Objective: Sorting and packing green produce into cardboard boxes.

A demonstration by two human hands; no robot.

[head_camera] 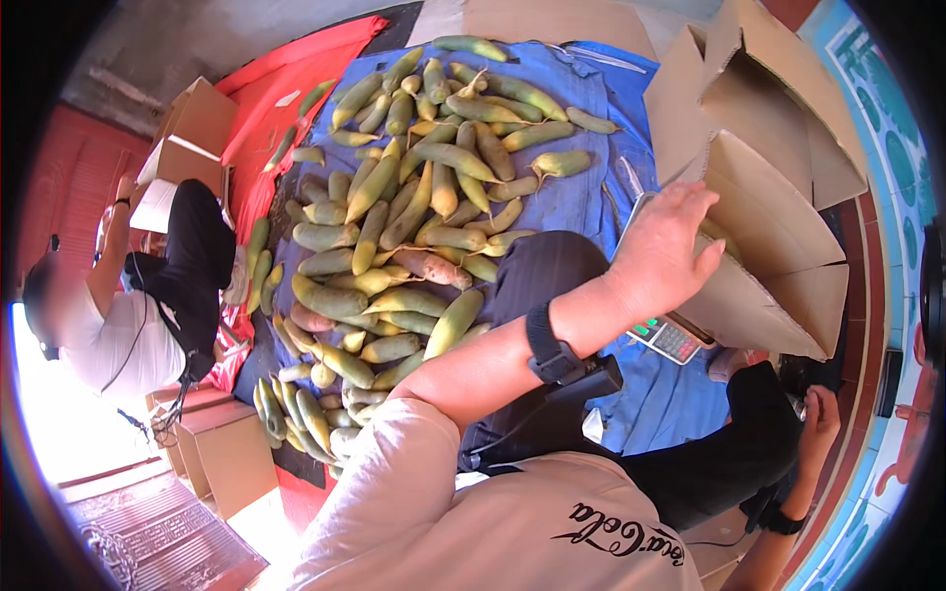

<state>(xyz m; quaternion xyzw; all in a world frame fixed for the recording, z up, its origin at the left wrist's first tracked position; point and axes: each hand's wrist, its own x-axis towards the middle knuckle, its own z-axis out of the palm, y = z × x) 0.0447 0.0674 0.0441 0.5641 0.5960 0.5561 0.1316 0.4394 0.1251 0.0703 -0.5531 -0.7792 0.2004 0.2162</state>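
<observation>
My left hand point(661, 247), palm down with its fingers apart, is over the near side of an open cardboard box point(768, 221) and holds nothing visible. Part of a green vegetable shows inside the box, beyond my fingers. Beneath my left wrist lies a digital scale point(669, 340) with a keypad and lit display, partly covered by my hand and the box. My right hand point(819, 417) is low at the far right beside my knee, fingers bent; whether it holds anything is unclear. A large heap of green radishes point(443, 192) covers the blue cloth point(569, 199) to the left.
Another cardboard box point(791, 111) stands behind the near one, by the tiled wall point(894, 177). At the left a person point(140, 325) sits by a box point(177, 155) beside the red cloth point(259, 81). More cardboard boxes point(222, 451) stand at the lower left.
</observation>
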